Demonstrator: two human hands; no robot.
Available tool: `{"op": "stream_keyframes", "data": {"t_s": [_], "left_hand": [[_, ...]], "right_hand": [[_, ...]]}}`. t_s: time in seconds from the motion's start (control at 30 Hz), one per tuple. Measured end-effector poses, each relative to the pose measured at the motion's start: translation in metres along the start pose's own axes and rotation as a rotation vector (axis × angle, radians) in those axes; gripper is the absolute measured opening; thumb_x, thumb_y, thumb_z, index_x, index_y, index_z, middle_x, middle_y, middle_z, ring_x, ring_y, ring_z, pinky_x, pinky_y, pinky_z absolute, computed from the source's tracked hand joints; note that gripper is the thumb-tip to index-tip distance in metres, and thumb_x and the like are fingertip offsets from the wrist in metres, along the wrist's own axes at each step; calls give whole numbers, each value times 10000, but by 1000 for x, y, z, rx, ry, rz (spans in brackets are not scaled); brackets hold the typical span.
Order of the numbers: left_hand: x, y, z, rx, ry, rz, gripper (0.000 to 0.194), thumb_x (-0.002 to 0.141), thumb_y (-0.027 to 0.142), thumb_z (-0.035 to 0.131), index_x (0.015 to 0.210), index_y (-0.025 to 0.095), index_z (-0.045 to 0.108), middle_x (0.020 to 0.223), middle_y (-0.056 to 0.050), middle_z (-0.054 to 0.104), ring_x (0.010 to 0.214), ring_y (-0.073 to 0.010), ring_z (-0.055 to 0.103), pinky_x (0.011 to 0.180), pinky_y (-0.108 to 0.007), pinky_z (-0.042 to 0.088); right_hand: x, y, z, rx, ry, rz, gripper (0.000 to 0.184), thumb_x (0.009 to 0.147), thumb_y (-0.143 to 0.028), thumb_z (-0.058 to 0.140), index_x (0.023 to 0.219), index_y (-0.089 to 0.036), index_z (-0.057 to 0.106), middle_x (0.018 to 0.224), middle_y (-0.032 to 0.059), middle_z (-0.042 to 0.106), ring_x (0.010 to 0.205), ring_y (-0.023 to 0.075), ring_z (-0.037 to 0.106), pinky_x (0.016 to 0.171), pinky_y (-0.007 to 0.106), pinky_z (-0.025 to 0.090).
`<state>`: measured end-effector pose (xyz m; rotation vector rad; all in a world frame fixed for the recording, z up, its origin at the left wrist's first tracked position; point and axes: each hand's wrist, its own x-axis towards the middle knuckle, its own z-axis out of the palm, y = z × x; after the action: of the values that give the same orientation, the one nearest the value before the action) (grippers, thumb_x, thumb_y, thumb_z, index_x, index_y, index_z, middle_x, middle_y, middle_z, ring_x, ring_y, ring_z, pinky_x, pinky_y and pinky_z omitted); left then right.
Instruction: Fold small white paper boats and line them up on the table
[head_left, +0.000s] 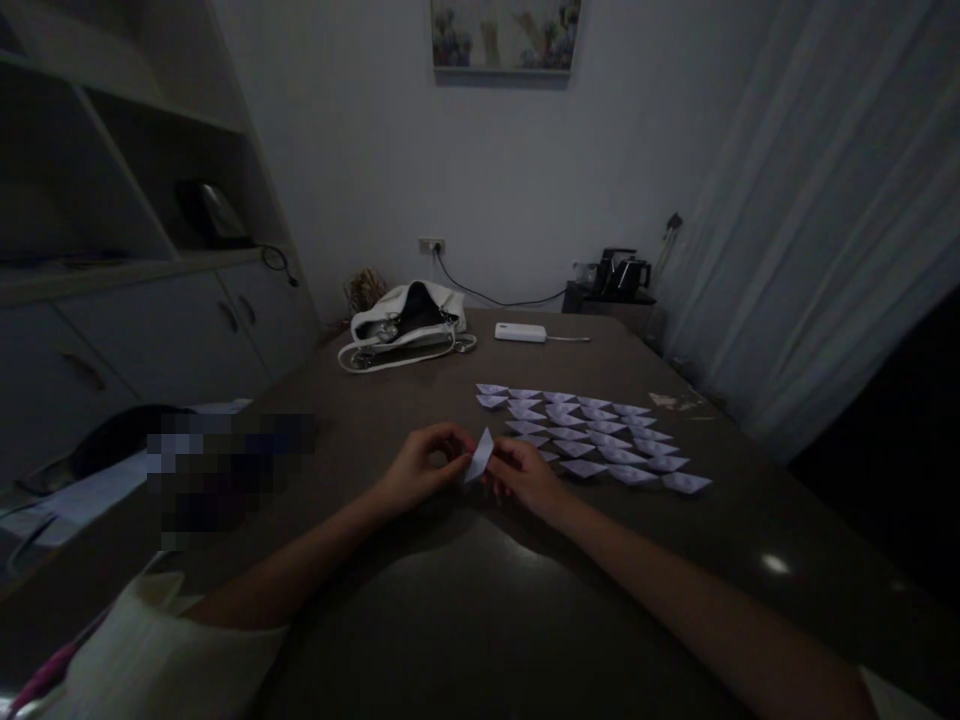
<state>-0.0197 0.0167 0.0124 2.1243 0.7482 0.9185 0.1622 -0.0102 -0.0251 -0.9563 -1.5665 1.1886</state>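
A small folded piece of white paper (480,456) is held up between my two hands, just above the table. My left hand (426,462) pinches its left side between thumb and fingers. On the other side, my right hand (525,474) grips the paper's right edge with its fingertips. Just beyond and to the right, several folded paper boats (589,433) stand in rows on the dark table (465,600). My right hand partly hides the nearest boats at the left of the rows.
Toward the far end lie a white handbag (409,325) and a white power bank (520,332) with a short cable. Scraps of paper (679,402) are by the right edge. Papers (97,490) and a blurred-out patch are at left. Kettles (626,275) stand beyond the table.
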Motion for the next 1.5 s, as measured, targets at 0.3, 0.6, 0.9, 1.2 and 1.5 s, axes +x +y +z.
{"op": "stream_keyframes", "data": {"t_s": [0.3,0.6,0.9,1.2,1.5], "left_hand": [[0,-2,-4,118,-22,108,114,818,196,566,880,122,626,780,-34,624,687,-135,561,640,-241,457],[-1,2,-7,220,-18,184,93,819,188,581,847,144,658,775,-37,612,687,-138,559,628,-236,450],[2,-1,-7,47,-67,115,138,810,215,601,879,134,690,833,-49,595,711,-142,564,643,-246,462],[3,-5,-8,-89,-144,25,153,805,220,610,904,127,680,905,-60,594,780,-153,580,714,-277,469],[3,-6,-7,-118,-156,19,133,793,215,620,884,146,688,890,-52,600,783,-162,587,723,-294,478]], "right_hand": [[0,1,0,-5,1,-4,282,799,-415,559,862,-142,583,644,-9,565,447,78,472,411,191,348],[1,4,-1,0,9,16,284,796,-437,564,826,-155,574,630,-14,569,425,73,465,403,188,340],[0,1,0,18,6,18,273,780,-424,586,829,-155,576,628,-17,560,442,77,465,413,193,346],[-2,-7,-1,14,1,29,242,754,-372,619,831,-145,591,621,-20,561,461,77,469,421,190,347],[-2,-7,0,35,-19,17,193,749,-326,628,825,-149,608,639,-17,573,485,80,496,431,188,373]]}}
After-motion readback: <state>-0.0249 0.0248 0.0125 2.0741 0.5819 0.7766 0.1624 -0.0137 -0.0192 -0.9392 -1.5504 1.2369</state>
